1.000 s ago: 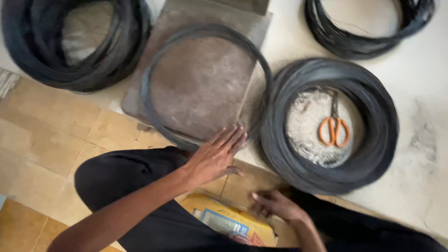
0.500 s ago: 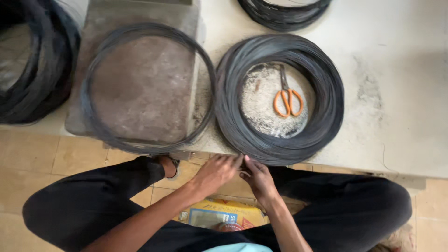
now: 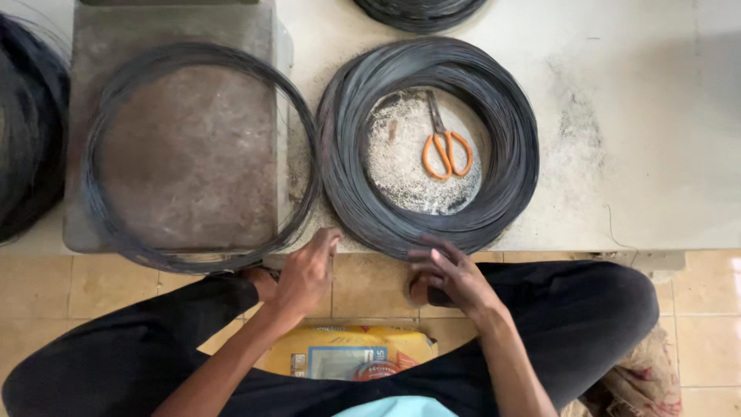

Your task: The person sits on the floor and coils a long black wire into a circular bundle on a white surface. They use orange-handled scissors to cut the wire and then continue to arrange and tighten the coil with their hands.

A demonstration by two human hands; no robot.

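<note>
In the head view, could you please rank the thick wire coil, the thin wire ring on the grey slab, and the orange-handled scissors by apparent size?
1. Thin wire ring and thick wire coil: similar in width, too close to rank.
2. Orange-handled scissors, clearly smallest, lying inside the coil.

At the left edge of the frame a thick dark wire coil [image 3: 27, 131] is cut off, only its right arc showing; at the top edge another dark coil [image 3: 421, 11] shows just its lower curve; the grey slab [image 3: 185, 154] under the thin wire ring [image 3: 197, 158] runs past the top edge. The left hand [image 3: 305, 274] covers part of a foot at lower centre; the right hand [image 3: 451, 278] hides the other foot, and whether its fingertips pinch a strand of the big coil [image 3: 428, 147] cannot be told; the yellow packet [image 3: 347, 351] lies partly under the legs, its print too small to make out; a sack [image 3: 641, 382] at lower right is cut by the bottom edge.
</note>
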